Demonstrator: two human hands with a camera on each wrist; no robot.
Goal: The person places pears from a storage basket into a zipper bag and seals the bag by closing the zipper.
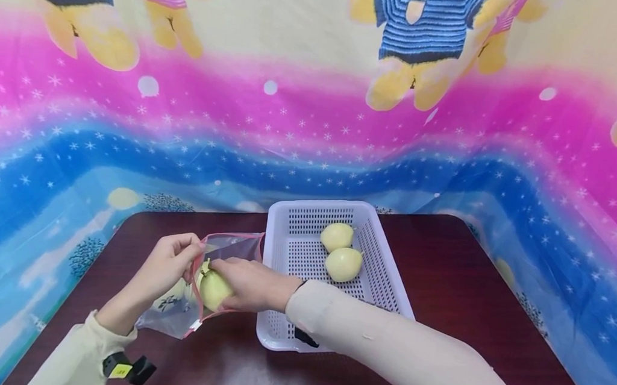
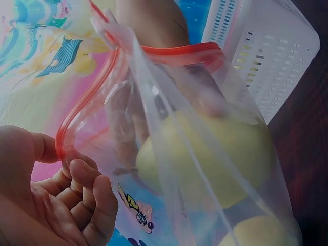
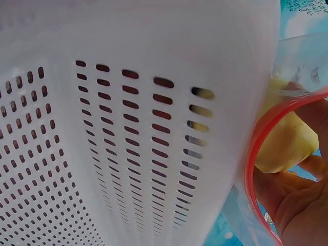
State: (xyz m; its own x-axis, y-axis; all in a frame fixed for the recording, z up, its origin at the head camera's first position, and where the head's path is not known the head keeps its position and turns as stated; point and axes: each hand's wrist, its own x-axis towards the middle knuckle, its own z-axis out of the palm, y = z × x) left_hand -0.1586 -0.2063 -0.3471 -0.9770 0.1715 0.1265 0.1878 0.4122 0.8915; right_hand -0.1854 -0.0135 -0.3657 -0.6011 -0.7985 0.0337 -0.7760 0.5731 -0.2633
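Observation:
My left hand (image 1: pixel 169 266) pinches the red rim of a clear zip bag (image 1: pixel 164 324) between thumb and fingers. The bag's mouth is spread wide, and a cartoon print shows on its side in the left wrist view. Reaching in from the right, my right hand (image 1: pixel 252 285) grips a pale yellow-green pear (image 1: pixel 215 291). Through the plastic, this pear (image 2: pixel 205 159) sits inside the bag above another pear (image 2: pixel 259 233). In the right wrist view, the fingers (image 3: pixel 297 207) curl round the pear (image 3: pixel 287 143) past the red rim.
A white perforated plastic basket (image 1: pixel 394 278) stands right beside the bag, under my right forearm. Two pears, one farther back (image 1: pixel 336 237) and one nearer (image 1: pixel 343 265), lie in it. The dark red table (image 1: pixel 443 275) ends at a patterned cloth backdrop (image 1: pixel 303 119).

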